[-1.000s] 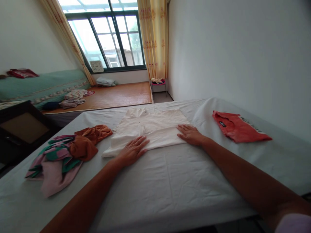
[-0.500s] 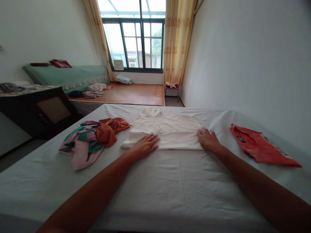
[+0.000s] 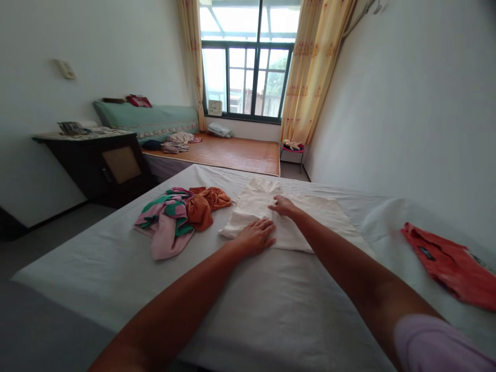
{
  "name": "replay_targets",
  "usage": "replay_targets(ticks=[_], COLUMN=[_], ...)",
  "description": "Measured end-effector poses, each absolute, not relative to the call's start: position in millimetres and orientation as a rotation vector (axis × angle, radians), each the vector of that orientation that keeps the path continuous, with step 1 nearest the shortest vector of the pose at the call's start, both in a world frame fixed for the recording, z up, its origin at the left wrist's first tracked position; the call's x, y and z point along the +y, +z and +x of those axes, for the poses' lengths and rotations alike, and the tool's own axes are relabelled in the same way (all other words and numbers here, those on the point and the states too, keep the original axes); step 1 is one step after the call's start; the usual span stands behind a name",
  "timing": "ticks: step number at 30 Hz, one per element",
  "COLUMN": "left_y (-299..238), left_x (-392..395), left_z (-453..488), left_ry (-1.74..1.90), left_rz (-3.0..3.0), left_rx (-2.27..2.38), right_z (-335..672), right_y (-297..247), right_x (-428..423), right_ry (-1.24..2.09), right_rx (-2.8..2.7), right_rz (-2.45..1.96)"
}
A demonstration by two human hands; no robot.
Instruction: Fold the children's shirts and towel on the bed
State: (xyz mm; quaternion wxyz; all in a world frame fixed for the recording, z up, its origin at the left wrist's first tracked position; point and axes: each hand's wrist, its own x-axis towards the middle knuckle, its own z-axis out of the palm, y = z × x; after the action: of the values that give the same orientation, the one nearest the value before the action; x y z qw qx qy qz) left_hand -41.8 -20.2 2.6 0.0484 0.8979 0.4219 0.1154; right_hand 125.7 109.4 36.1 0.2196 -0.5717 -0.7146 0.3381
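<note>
A white shirt (image 3: 248, 209) lies folded lengthwise on the white sheet (image 3: 271, 305), its collar end at the far left. My left hand (image 3: 258, 236) rests flat on the shirt's near left part, fingers stretched out. Farther in, my right hand (image 3: 282, 205) reaches across the shirt with thumb and fingers drawn together at the cloth near its front opening; a small fold seems pinched there. The right forearm covers part of the shirt's near edge.
Left of the shirt is a heap of pink, green and rust-brown clothes (image 3: 174, 219). A folded red shirt (image 3: 445, 263) lies at the right. Beyond stand a dark cabinet (image 3: 89, 165), a bed with a brown mat (image 3: 240, 152) and a small stool (image 3: 293, 148).
My right hand has left the shirt's right end and moved left to its upper middle, closing its fingers there. My left hand stays flat on the cloth. The view has turned left.
</note>
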Motion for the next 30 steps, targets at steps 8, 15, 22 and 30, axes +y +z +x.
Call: replay_targets(ticks=[8, 15, 22, 30], left_y=[8.4, 15.6, 7.2, 12.5], left_x=[-11.2, 5.1, 23.7, 38.5], left_z=[-54.6, -82.9, -97.7, -98.0], left_ry=[0.417, 0.442, 0.733, 0.857], left_rz=[2.592, 2.326, 2.333, 2.09], left_rx=[1.623, 2.026, 1.967, 1.661], right_z=[142.2, 163.4, 176.1, 176.4], right_y=[41.1, 38.3, 8.4, 5.7], right_x=[124.3, 74.3, 60.1, 52.4], right_ry=[1.319, 0.73, 0.576, 0.516], right_rx=[-1.887, -2.444, -2.419, -2.37], right_rz=[-1.08, -0.562, -0.605, -0.913])
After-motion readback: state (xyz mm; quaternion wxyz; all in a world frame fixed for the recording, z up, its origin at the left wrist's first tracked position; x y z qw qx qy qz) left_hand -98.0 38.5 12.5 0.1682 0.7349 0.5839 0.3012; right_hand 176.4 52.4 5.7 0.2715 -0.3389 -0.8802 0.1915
